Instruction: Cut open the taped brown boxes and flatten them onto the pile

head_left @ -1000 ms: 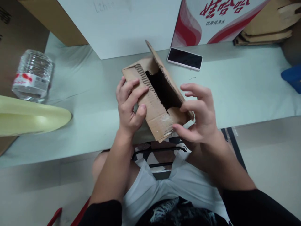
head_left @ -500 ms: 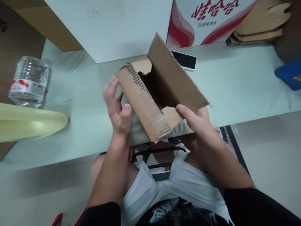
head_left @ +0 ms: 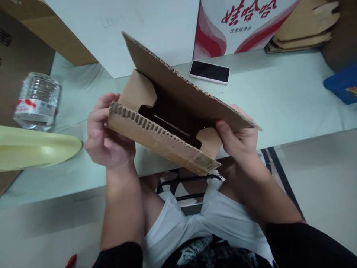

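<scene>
Brown corrugated cardboard box [head_left: 167,137] gripped at nine by left hand [head_left: 107,139], three by right hand [head_left: 240,139]; steadied, flap up, interior probably empty.

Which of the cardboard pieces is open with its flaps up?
The brown box held between both hands; the cardboard stack at the far right lies folded flat.

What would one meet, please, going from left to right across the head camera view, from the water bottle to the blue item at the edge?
Water bottle → left hand → cardboard box → right hand → blue item.
</scene>
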Demonstrator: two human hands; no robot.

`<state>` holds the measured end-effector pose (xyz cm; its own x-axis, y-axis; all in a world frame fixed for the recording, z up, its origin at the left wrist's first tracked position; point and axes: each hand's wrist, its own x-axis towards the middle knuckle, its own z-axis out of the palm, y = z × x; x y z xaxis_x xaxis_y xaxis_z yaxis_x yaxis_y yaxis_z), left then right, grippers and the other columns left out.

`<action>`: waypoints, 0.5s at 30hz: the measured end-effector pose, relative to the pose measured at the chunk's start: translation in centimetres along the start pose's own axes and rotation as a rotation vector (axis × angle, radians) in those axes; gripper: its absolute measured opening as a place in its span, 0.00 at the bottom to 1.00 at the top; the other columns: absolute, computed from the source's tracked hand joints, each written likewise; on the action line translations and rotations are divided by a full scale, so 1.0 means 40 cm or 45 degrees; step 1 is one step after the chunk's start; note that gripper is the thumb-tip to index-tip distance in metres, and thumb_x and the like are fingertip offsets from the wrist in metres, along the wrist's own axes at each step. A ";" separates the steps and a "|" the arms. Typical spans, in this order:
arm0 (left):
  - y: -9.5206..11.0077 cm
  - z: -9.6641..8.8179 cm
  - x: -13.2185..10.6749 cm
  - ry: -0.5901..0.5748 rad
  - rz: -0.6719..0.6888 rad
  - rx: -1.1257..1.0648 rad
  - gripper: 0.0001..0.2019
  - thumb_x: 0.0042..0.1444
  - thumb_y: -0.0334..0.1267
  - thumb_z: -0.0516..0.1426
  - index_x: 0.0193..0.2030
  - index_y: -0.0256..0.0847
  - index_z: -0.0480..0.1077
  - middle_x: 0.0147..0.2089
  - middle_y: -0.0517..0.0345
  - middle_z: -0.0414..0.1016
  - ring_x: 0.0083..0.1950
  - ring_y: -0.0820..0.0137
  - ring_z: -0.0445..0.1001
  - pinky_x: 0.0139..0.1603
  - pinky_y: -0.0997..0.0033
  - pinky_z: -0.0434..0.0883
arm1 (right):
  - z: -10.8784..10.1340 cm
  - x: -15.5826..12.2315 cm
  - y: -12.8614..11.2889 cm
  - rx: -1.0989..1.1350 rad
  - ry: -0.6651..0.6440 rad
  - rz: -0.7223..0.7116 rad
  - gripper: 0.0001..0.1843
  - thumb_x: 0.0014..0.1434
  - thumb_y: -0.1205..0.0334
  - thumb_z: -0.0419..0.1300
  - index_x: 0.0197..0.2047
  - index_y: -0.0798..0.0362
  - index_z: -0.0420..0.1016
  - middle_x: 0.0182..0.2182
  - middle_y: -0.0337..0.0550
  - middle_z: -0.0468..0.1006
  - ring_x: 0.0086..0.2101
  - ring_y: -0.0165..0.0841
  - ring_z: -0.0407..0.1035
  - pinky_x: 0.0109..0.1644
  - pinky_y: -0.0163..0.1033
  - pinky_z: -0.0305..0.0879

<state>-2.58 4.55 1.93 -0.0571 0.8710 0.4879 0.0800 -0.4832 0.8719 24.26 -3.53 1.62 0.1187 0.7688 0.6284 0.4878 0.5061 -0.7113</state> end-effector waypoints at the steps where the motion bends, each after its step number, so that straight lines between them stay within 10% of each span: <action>1: 0.011 0.004 0.003 0.067 0.078 -0.169 0.25 0.53 0.71 0.55 0.38 0.52 0.73 0.60 0.64 0.77 0.65 0.56 0.74 0.74 0.46 0.67 | -0.006 0.004 -0.011 -0.034 -0.005 -0.007 0.11 0.72 0.52 0.60 0.52 0.43 0.81 0.47 0.43 0.85 0.44 0.41 0.81 0.47 0.51 0.82; 4: 0.031 0.005 0.011 0.099 0.120 -0.428 0.16 0.54 0.56 0.59 0.28 0.47 0.70 0.51 0.64 0.81 0.59 0.58 0.79 0.72 0.47 0.70 | -0.020 0.017 -0.038 -0.141 -0.007 -0.064 0.12 0.72 0.54 0.59 0.55 0.40 0.81 0.47 0.43 0.84 0.45 0.40 0.81 0.47 0.51 0.82; 15: 0.009 -0.037 0.012 0.053 -0.064 -0.277 0.25 0.48 0.51 0.63 0.11 0.41 0.60 0.43 0.53 0.78 0.50 0.56 0.76 0.66 0.42 0.71 | -0.029 0.013 0.006 -0.364 0.212 -0.170 0.13 0.70 0.53 0.63 0.55 0.33 0.83 0.45 0.45 0.77 0.44 0.41 0.74 0.49 0.55 0.75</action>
<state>-4.05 4.66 2.52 -0.0970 0.8923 0.4410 -0.1401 -0.4509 0.8815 25.45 -3.46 2.16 0.1655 0.6172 0.7692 0.7281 0.4496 -0.5174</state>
